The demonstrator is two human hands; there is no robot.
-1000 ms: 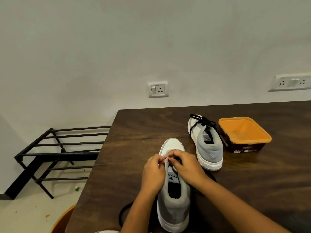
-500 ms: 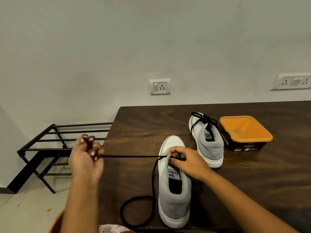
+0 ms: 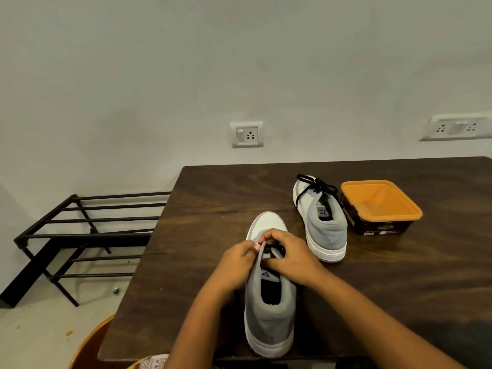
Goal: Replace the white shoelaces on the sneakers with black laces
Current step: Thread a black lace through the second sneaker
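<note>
Though only part of it shows, table [image 3: 372, 288]: dark wood, bearing two sneakers and a tub.
Near sneaker [image 3: 269, 310]: at the near edge, long axis straight away from the person, heel closest, toe farthest; both hands meet over its eyelets.
Far sneaker [image 3: 323, 225]: well apart, further back and to the right, already black-laced and tied in a bow.
Tub [image 3: 380, 206]: orange, just right of the far sneaker.
Right hand [image 3: 290, 257]: fingers curled over the lacing, thumb on the tongue, apparently steadying the upper.
Left hand [image 3: 237, 265]: fingertips pinched at the left eyelet row, seemingly on the lace end.
Lace [image 3: 274, 249]: black, crossing the sneaker's axis between the two hands, mostly hidden.
Next move, as a guess: threading toward the heel; the left hand is nearer that side's eyelet.
Progress: probably past halfway, no white lace in sight.
</note>
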